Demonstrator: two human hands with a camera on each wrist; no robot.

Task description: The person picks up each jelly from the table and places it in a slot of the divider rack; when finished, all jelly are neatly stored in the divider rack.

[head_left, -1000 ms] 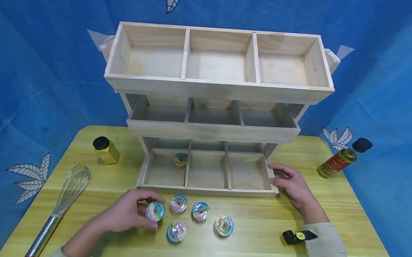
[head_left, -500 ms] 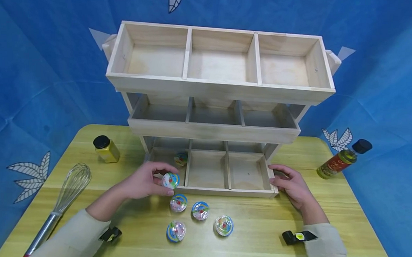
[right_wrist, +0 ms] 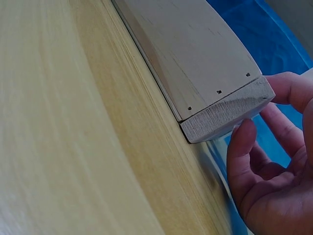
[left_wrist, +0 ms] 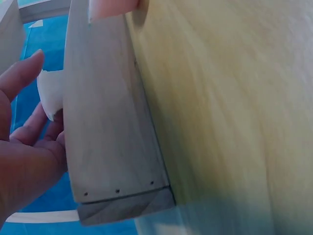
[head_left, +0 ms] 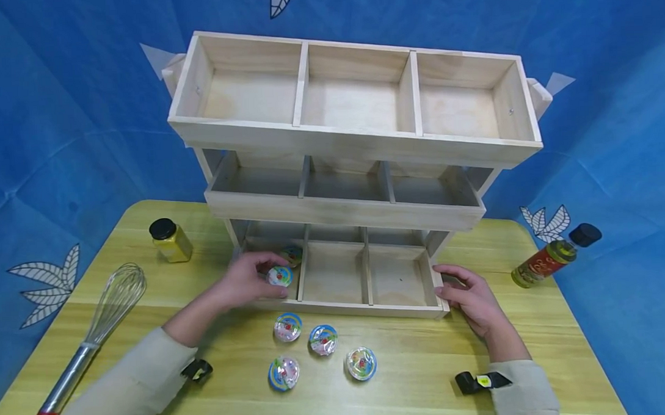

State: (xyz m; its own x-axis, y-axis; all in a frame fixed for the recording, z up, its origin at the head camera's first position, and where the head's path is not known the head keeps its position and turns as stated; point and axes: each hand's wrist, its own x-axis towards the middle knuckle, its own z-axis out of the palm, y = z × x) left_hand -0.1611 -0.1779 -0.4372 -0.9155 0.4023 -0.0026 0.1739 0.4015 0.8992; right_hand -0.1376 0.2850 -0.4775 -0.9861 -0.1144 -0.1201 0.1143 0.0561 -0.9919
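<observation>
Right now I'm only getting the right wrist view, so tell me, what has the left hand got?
Observer: In the head view, the left hand grips a small lidded cup at the leftmost compartment of the wooden rack's bottom tier.
Operator: I can't see that compartment at all. Is there anything else in it?
Observer: Yes, a second cup sits there, just behind the gripped one.

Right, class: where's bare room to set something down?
Free: table between right hand and capped bottle; the shelf's top tier and middle tier; the bottom tier's middle compartment and right compartment. Crowded: the left compartment, with left hand, held cup and another cup; the table in front, with four cups.
</observation>
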